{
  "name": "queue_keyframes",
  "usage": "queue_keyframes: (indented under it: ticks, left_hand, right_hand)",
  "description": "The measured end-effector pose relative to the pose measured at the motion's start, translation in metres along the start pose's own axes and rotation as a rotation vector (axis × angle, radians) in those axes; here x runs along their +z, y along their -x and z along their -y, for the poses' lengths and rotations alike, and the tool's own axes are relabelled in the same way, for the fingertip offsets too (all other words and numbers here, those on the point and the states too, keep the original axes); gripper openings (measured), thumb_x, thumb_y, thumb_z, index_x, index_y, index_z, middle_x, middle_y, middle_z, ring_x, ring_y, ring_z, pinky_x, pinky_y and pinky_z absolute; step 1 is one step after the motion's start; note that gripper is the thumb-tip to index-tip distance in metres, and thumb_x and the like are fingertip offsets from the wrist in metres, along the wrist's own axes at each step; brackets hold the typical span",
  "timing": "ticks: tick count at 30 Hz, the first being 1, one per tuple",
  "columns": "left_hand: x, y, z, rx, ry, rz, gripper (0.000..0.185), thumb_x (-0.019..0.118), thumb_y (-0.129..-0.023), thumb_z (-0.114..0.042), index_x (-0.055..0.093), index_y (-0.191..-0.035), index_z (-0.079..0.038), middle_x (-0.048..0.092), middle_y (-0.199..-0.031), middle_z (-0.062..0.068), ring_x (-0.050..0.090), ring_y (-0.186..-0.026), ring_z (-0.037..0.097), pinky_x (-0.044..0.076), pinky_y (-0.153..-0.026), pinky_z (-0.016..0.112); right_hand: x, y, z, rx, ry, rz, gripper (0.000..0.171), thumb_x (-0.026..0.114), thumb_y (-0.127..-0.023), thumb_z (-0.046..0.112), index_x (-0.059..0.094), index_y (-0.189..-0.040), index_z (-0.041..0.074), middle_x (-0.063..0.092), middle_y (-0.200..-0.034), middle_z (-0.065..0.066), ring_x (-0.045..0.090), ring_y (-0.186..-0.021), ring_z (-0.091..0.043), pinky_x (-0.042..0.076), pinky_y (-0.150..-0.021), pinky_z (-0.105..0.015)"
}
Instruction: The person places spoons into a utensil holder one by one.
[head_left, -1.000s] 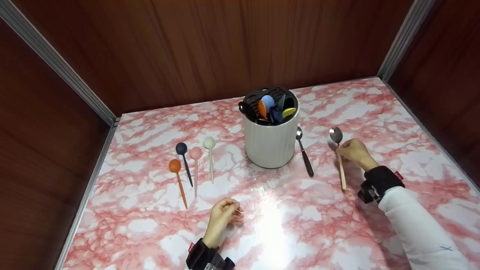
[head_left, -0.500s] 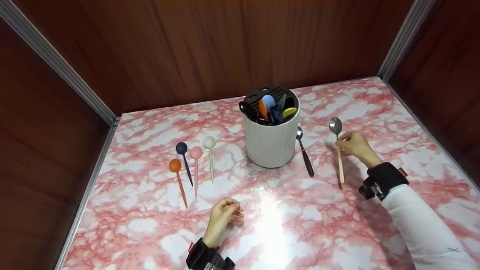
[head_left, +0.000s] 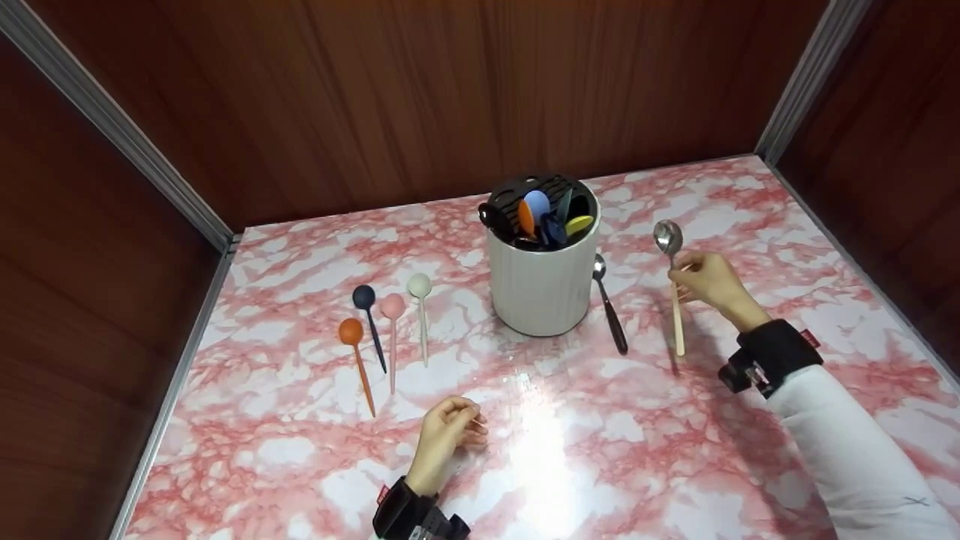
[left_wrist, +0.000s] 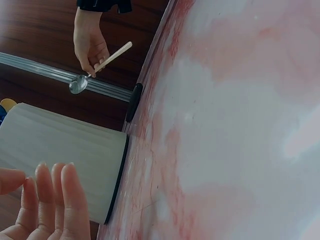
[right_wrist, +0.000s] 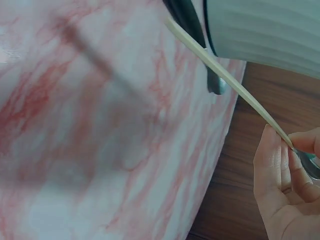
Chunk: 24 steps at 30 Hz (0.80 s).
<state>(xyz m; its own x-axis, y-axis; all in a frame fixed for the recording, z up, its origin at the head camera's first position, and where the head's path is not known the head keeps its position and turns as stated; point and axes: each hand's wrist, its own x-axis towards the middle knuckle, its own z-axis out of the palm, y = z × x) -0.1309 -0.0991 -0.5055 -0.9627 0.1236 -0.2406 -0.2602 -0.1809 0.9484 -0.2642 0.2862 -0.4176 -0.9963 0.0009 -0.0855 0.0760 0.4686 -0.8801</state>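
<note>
My right hand (head_left: 709, 281) pinched a spoon (head_left: 673, 289) near its neck, between thumb and curled fingers (right_wrist: 280, 165). The steel bowl pointed far, the pale wooden handle trailed near, and the whole spoon hung clear of the table, its shadow lying beneath. I judged the high grip was for steering the handle end. My left hand (head_left: 448, 433) rested at the near middle of the table, fingers loosely curled and holding nothing, seemingly idle.

Just left of the held spoon lay a black-handled spoon (head_left: 609, 304), flat, close beside a white ribbed holder (head_left: 541, 281). The holder stood upright at the table's centre, with coloured spoon heads poking from its black slotted top. Farther left, four slim spoons (head_left: 382, 330) lay side by side, orange, navy, pink and cream, heads far and handles near, as if sorted.

The table (head_left: 300, 465) was glossy pink-and-white marble with a bright glare near me. Dark wood panels with metal corner strips walled it on three sides.
</note>
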Motion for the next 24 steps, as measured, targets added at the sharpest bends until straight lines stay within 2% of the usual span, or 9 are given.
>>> queue_keyframes:
  ticks: [12, 18, 21, 24]
  left_hand:
    - [0.001, 0.001, 0.001, 0.001, -0.002, 0.0, 0.01, 0.054, -0.089, -0.008, 0.054, -0.093, 0.001, 0.059, -0.074, 0.002, 0.059, -0.061, 0.01, 0.056, -0.058, 0.025]
    - [0.001, 0.0, -0.001, -0.01, -0.004, 0.001, 0.011, 0.054, -0.089, -0.007, 0.053, -0.094, 0.002, 0.059, -0.075, 0.002, 0.06, -0.062, 0.01, 0.056, -0.059, 0.024]
    - [0.0, 0.0, 0.0, -0.01, -0.007, -0.005, 0.01, 0.054, -0.089, -0.007, 0.054, -0.094, 0.002, 0.059, -0.074, 0.002, 0.059, -0.062, 0.01, 0.056, -0.059, 0.025]
    - [0.0, 0.0, 0.0, -0.01, -0.006, -0.01, 0.009, 0.054, -0.088, -0.007, 0.054, -0.093, 0.002, 0.059, -0.074, 0.002, 0.059, -0.062, 0.01, 0.056, -0.059, 0.025]
  right_hand:
    - [-0.006, 0.001, 0.027, -0.108, -0.068, -0.034, 0.021, 0.052, -0.088, 0.001, 0.05, -0.1, -0.016, 0.057, -0.064, 0.014, 0.059, -0.055, 0.001, 0.055, -0.057, -0.017]
    - [-0.007, 0.0, 0.039, -0.138, -0.16, -0.042, 0.005, 0.051, -0.088, 0.0, 0.055, -0.091, -0.001, 0.058, -0.065, 0.017, 0.059, -0.057, 0.001, 0.056, -0.058, -0.018]
    - [-0.009, -0.001, 0.044, -0.15, -0.193, -0.04, 0.011, 0.051, -0.088, -0.001, 0.057, -0.085, 0.008, 0.059, -0.066, 0.016, 0.06, -0.057, 0.001, 0.056, -0.058, -0.019]
    - [-0.011, -0.002, 0.05, -0.165, -0.191, -0.042, 0.011, 0.052, -0.088, 0.0, 0.058, -0.085, 0.009, 0.06, -0.066, 0.015, 0.061, -0.057, 0.001, 0.056, -0.059, -0.018]
